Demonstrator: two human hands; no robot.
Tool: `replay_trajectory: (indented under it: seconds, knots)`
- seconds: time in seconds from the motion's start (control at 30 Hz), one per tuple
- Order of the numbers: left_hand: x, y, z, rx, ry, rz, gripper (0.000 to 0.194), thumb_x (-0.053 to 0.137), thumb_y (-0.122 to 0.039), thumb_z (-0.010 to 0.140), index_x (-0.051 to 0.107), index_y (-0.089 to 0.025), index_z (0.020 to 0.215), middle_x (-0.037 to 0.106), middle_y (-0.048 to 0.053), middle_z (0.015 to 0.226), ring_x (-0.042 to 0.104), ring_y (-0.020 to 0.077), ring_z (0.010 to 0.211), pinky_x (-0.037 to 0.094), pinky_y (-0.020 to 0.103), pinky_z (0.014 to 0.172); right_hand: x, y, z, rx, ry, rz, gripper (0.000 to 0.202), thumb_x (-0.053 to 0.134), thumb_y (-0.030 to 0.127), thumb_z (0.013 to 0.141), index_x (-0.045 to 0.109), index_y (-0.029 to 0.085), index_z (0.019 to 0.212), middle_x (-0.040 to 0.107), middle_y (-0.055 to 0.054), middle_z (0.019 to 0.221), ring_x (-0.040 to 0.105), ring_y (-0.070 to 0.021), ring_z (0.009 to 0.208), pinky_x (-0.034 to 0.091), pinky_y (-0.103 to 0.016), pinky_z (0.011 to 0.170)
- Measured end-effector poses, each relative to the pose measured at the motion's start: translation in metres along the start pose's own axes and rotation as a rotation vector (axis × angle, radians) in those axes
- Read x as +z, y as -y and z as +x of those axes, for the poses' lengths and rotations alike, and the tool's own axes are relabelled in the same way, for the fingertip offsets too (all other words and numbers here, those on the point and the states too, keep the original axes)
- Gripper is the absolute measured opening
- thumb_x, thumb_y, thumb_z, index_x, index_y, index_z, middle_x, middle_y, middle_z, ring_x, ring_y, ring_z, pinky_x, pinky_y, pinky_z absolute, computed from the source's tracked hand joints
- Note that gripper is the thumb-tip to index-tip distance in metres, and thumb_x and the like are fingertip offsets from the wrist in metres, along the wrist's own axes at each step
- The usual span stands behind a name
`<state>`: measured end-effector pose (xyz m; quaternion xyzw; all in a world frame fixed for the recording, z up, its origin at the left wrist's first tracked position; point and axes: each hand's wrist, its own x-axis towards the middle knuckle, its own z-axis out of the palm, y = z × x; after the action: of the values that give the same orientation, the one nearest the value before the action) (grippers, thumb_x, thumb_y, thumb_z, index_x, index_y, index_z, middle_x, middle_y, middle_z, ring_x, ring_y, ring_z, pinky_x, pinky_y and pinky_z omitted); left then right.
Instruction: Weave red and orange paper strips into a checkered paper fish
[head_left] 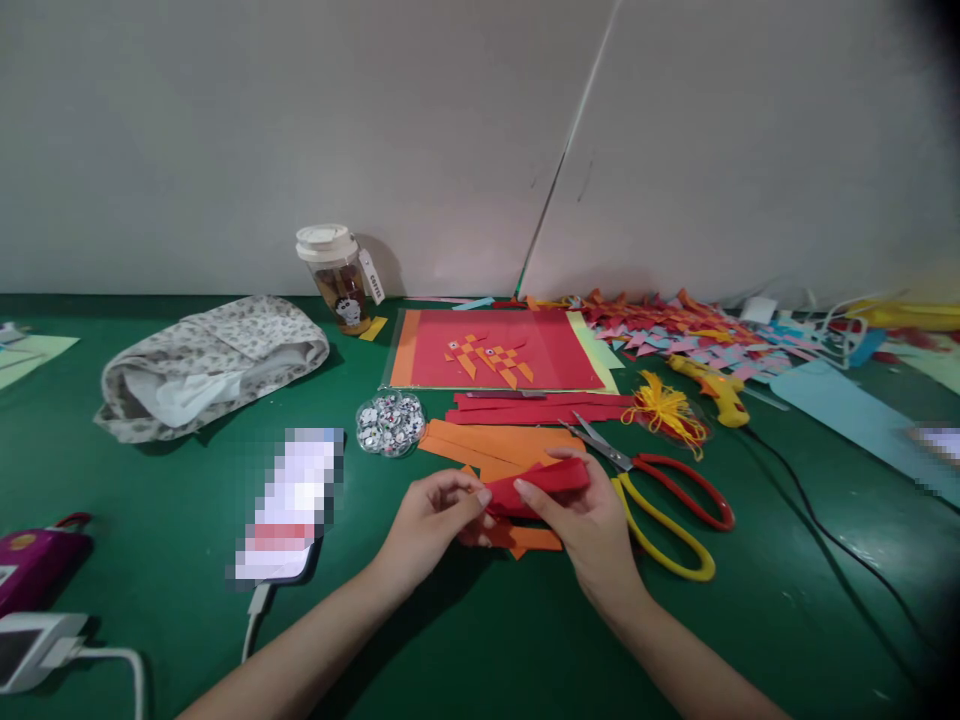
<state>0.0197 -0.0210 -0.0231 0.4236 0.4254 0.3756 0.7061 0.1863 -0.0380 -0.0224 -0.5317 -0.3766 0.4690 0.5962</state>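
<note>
Between my hands is a red paper strip (551, 482), folded or stacked, held above the green table. My left hand (442, 515) pinches its left end with thumb and fingers. My right hand (592, 520) grips the right part, the thumb pressed on top. Orange paper strips (487, 445) lie under and behind the hands. Scissors (634, 462) with one red and one yellow handle rest just right of my right hand, blades parted. Behind, two woven orange-and-red paper fish (506, 362) lie on a red sheet (570, 350). Red strips (540, 408) lie in front of that sheet.
A round case of googly eyes (390, 422) and a phone (289, 505) on a cable are to the left. Farther back stand a lidded cup (336, 280) and a patterned cloth bag (217, 365). At right lie yellow tassels (667, 412), a glue gun (712, 390) and a woven-paper pile (667, 320).
</note>
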Motion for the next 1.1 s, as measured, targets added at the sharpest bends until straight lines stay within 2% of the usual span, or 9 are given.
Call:
replay_trajectory:
  seconds: [0.13,0.3,0.77,0.87,0.97,1.03,1.1]
  knots:
    - [0.000,-0.002,0.000,0.000,-0.032,-0.015,0.027,0.067,-0.038,0.073,0.058,-0.014,0.078,0.065,0.000,0.060,0.060,0.0092,0.048,0.045,0.019,0.049,-0.006,0.007,0.008,0.031,-0.060,0.082,0.036,0.080,0.028,0.060,0.058,0.020,0.087,0.065,0.002,0.076,0.063,-0.0128,0.062,0.054,-0.026,0.062]
    - [0.001,-0.003,-0.002,0.020,-0.026,0.002,0.026,0.066,-0.039,0.074,0.058,-0.014,0.075,0.063,0.000,0.060,0.058,0.0093,0.048,0.045,0.020,0.049,-0.015,0.016,0.018,0.028,-0.157,0.069,0.029,0.079,0.031,0.061,0.065,0.016,0.081,0.066,0.000,0.067,0.061,-0.0112,0.055,0.053,-0.023,0.058]
    - [-0.001,0.001,-0.001,0.089,0.017,0.055,0.023,0.066,-0.036,0.074,0.057,-0.014,0.074,0.059,-0.001,0.060,0.057,0.0095,0.052,0.042,0.019,0.049,-0.021,0.018,0.021,0.009,-0.126,0.026,0.026,0.080,0.032,0.059,0.066,0.015,0.072,0.063,0.001,0.059,0.059,-0.0108,0.050,0.051,-0.023,0.051]
    - [-0.003,-0.001,-0.001,0.106,0.016,0.048,0.022,0.067,-0.033,0.072,0.057,-0.014,0.076,0.060,0.001,0.069,0.058,0.0120,0.063,0.046,0.020,0.051,-0.022,0.021,0.021,0.006,-0.045,-0.013,0.026,0.081,0.033,0.056,0.065,0.015,0.066,0.061,0.001,0.054,0.058,-0.0108,0.046,0.050,-0.023,0.048]
    - [-0.005,-0.004,-0.003,0.096,0.041,0.052,0.025,0.064,-0.035,0.075,0.061,-0.014,0.089,0.063,0.007,0.087,0.059,0.0158,0.076,0.048,0.022,0.056,-0.019,0.021,0.017,0.028,0.121,-0.058,0.024,0.081,0.033,0.056,0.065,0.015,0.061,0.063,0.000,0.054,0.057,-0.0113,0.045,0.050,-0.024,0.048]
    - [-0.004,-0.004,-0.005,0.064,0.111,0.111,0.029,0.062,-0.037,0.078,0.063,-0.013,0.093,0.064,0.008,0.086,0.060,0.0159,0.074,0.047,0.022,0.056,-0.015,0.019,0.013,0.051,0.226,-0.105,0.022,0.080,0.032,0.057,0.066,0.016,0.061,0.065,-0.001,0.057,0.059,-0.0121,0.048,0.050,-0.025,0.050]
    - [-0.003,-0.001,-0.007,0.045,0.170,0.195,0.027,0.063,-0.037,0.077,0.067,-0.012,0.087,0.065,0.006,0.077,0.058,0.0141,0.066,0.045,0.023,0.056,-0.012,0.016,0.008,0.080,0.305,-0.158,0.020,0.078,0.032,0.059,0.068,0.017,0.064,0.067,-0.001,0.060,0.060,-0.0127,0.050,0.051,-0.025,0.051]
